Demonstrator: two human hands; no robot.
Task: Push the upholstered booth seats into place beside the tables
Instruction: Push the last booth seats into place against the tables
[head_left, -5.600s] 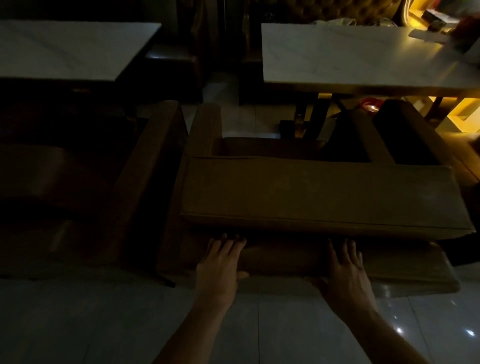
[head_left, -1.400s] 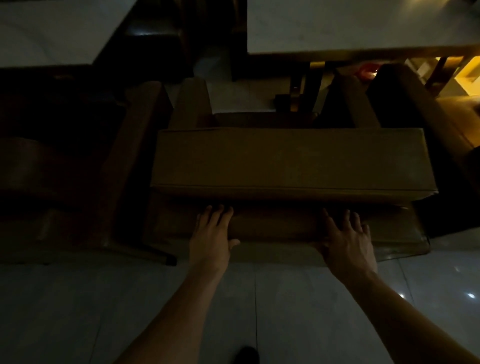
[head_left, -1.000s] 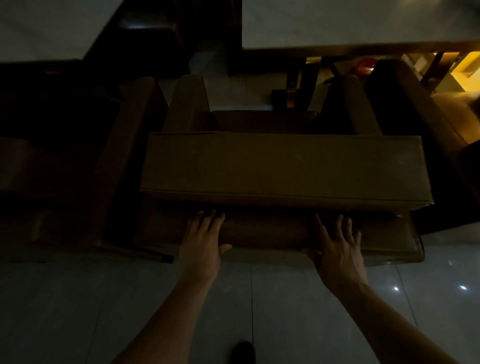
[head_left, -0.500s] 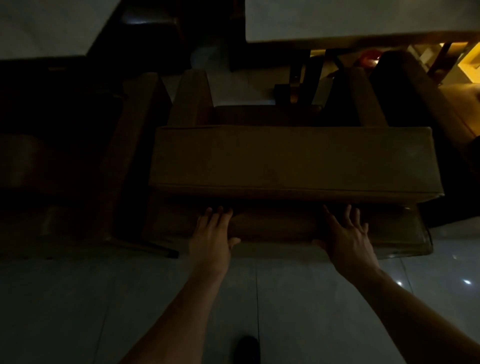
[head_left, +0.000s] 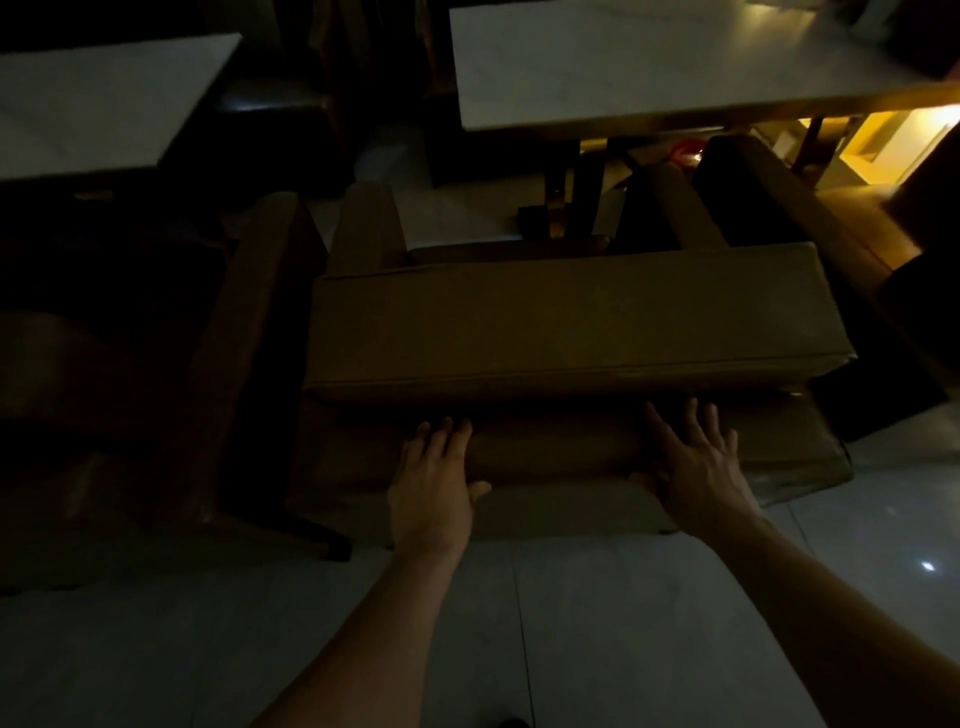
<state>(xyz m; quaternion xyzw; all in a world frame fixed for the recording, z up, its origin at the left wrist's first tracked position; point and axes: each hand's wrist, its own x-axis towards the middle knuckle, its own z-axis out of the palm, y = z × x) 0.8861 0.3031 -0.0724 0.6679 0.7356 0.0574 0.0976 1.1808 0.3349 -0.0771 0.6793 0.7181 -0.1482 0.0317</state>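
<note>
Nearest me, pale floor tiles (head_left: 597, 649), glossy by the look of them, so I judge the seat will slide rather than drag hard. My left hand (head_left: 434, 480) lies flat, fingers spread, on the back of the booth seat (head_left: 561, 322); my right hand (head_left: 698, 467) is flat the same way, further right. Neither grip is closed on anything, just palms pressing the padding. The upholstery looks soft on top and I expect a stiff frame beneath, bulky and fairly heavy, so low and wide on the back panel is where I'd push. Beyond it the seat faces the right tabletop (head_left: 649, 67), its arms reaching toward the table's leg. Another seat (head_left: 249, 322) stands just left, near the left tabletop (head_left: 104, 98).
</note>
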